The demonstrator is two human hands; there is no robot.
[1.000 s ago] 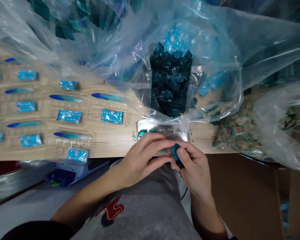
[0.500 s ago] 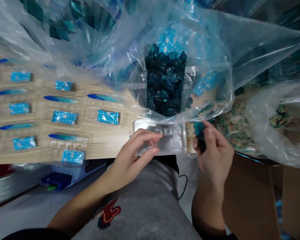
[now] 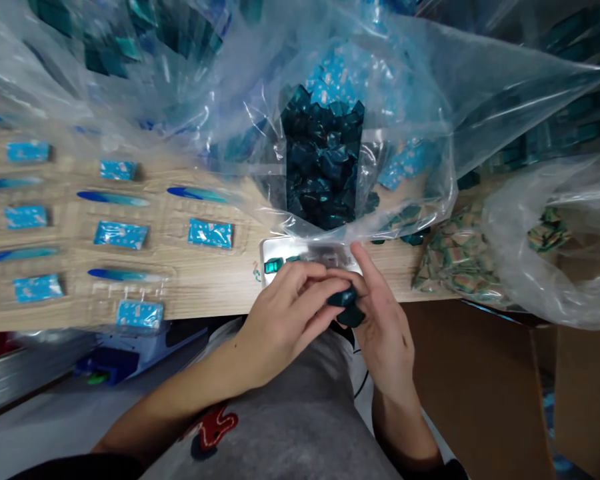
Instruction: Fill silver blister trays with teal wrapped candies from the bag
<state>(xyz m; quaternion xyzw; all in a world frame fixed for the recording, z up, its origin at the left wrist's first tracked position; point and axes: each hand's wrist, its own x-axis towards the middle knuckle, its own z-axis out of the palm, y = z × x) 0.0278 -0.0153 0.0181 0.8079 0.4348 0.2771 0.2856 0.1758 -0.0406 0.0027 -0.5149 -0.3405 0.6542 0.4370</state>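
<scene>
My left hand (image 3: 285, 313) pinches a small, glossy, dark teal faceted piece (image 3: 343, 296) between thumb and fingers. Touching it from the right, my right hand (image 3: 386, 330) has its palm turned inward and the index finger stretched out, with another dark teal piece (image 3: 351, 316) held against its fingers. Under both hands lies a shallow silvery tray (image 3: 266, 247), mostly covered by them. A bright teal piece (image 3: 273, 265) sits in its left end, and a second teal piece (image 3: 293, 259) shows partly beside my left knuckles.
Behind the tray, a clear plastic bag (image 3: 370, 230) opens toward me, with dark teal pieces (image 3: 325, 167) heaped inside. Blister trays with blue packets (image 3: 210, 233) and blue pointed sticks (image 3: 197, 194) stand at left. Striped pieces (image 3: 467, 260) and a cardboard box (image 3: 475, 373) are at right.
My right hand has come left from beside the bag's edge with teal pieces, meeting my left hand over the tray. My left fingers have closed on one piece. Teal pieces now show in the tray.
</scene>
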